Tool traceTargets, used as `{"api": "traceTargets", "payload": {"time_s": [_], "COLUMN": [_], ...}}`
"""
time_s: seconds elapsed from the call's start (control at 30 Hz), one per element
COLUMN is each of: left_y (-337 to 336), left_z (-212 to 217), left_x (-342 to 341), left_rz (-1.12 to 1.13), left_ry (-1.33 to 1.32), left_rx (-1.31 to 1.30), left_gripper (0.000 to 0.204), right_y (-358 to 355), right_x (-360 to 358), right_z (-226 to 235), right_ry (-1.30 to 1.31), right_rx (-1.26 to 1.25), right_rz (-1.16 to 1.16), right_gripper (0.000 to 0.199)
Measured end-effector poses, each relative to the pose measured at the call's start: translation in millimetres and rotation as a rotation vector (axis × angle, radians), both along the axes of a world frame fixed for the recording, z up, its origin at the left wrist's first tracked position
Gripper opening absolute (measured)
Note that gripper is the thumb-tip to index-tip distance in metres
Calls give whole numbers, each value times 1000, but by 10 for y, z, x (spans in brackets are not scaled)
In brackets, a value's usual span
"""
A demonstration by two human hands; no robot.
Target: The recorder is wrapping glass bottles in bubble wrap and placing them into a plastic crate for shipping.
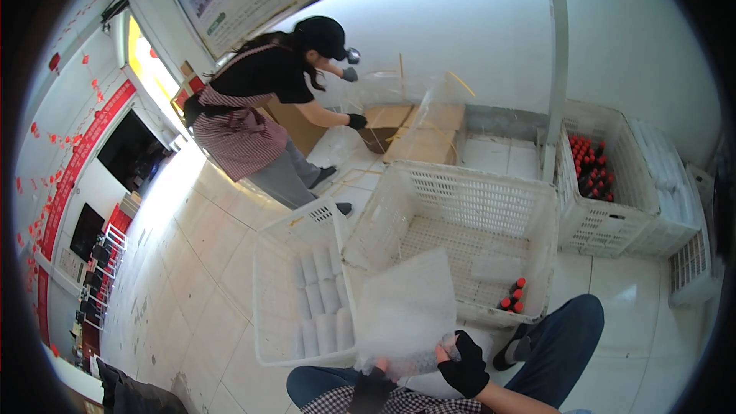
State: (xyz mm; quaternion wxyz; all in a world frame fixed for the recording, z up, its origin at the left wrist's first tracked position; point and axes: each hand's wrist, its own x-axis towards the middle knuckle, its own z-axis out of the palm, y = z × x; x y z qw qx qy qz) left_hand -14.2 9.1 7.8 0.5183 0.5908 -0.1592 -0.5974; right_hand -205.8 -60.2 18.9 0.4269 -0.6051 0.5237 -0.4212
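Floor: pale tiles (207,261), white walls.
Left hand (373,389): gloved, gripping the clear plastic bag (406,310) at its lower edge.
Right hand (465,368): gloved, pinching the same bag.
Bag: above the lap, before the white crate (475,207).
Co-worker (268,100): bent over cardboard boxes (418,134).

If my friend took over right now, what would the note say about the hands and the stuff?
Left hand: black glove, grip closed on the lower edge of a clear plastic bag.
Right hand: black glove, also gripping the bag's lower edge.
The bag is held up over the knees, in front of two white crates.
Middle crate: nearly empty, a few red-capped bottles in its near corner.
Left crate: rows of white rolls.
Right crate: many red-capped bottles.
A co-worker handles cardboard boxes behind.
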Motion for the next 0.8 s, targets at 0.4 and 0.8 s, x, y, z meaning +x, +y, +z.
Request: {"api": "traceTargets", "payload": {"time_s": [0.4, 0.8], "left_y": [200, -64], "left_z": [-603, 41], "left_x": [231, -16], "left_rz": [-394, 97], "left_ry": [-1929, -183], "left_rx": [-612, -170], "left_gripper": [57, 29], "right_y": [-80, -79], "right_x": [-24, 86], "right_z": [-110, 95], "right_ry": [-80, -128], "right_rx": [83, -61], "right_rz": [120, -6], "right_gripper": [42, 24]}}
